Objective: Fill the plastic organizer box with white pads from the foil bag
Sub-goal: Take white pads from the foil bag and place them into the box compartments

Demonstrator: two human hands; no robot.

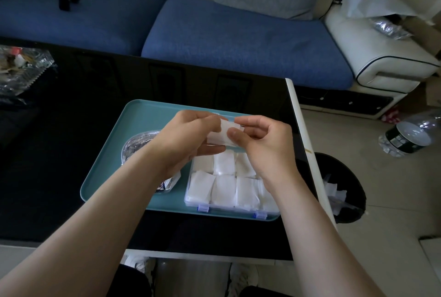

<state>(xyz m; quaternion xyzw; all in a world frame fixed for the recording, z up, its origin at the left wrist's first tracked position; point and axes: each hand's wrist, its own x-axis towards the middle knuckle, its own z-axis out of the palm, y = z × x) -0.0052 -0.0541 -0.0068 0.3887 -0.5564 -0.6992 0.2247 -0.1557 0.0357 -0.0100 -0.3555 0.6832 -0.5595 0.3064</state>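
White pad (223,133) pinched between my left hand (191,137) and right hand (262,139), over 12 o'clock edge of organizer box (205,207); foil bag (136,146) at its 9 o'clock. Best flatten it, then lay flush beside neighbours.

Bare forearms (100,220), dark trousers (130,282) and pale shoes (241,273).

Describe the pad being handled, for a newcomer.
On the black table sits a teal tray holding a clear organizer box. Above its far end, the left hand and right hand pinch one white pad, the only one not lying in the box.
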